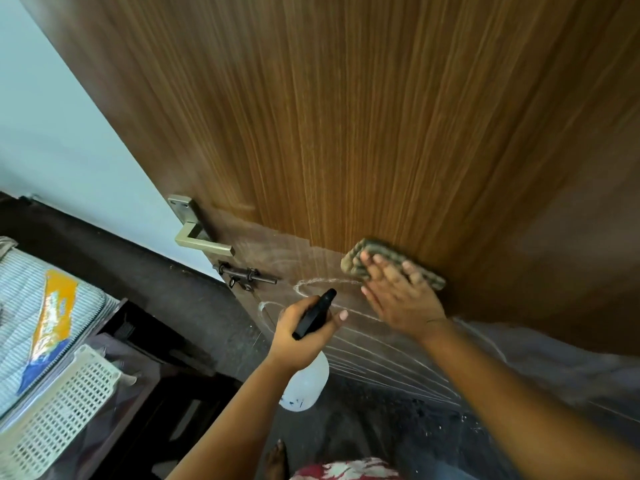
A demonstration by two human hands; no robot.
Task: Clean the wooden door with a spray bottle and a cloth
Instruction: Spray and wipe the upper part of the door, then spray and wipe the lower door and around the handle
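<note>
Right hand [398, 299]: flat, fingers straight, pressing a folded greenish-brown cloth [391, 263] against the wooden door [381, 133].
Left hand [304, 327]: curled round the black trigger head of a spray bottle [306, 382], nozzle aimed at the door, white body hanging below the fist.
Cloth position: on the door face, at the boundary between glossy upper wood and the duller, streaked lower part, right of the lever handle [201, 237] and sliding bolt [247, 275].
Door surface: pale curved streaks and looping marks below and left of the cloth (residue or scratches, cannot tell which).
Step in hand, as judged: wiping the sprayed patch.
Doing it well: keep the palm flat and pressure even; work along the grain in overlapping passes; carry strokes down through the streaked zone; turn the cloth to a fresh face once soiled; hold the nozzle away from the wiping hand; skirt the metal hardware.
Surroundings: white perforated plastic basket [62, 410] at lower left, a striped fabric item with an orange-and-blue packet [52, 323] on it.
Writing: none legible; packet print blurred, small blue marks on the bottle unreadable.
</note>
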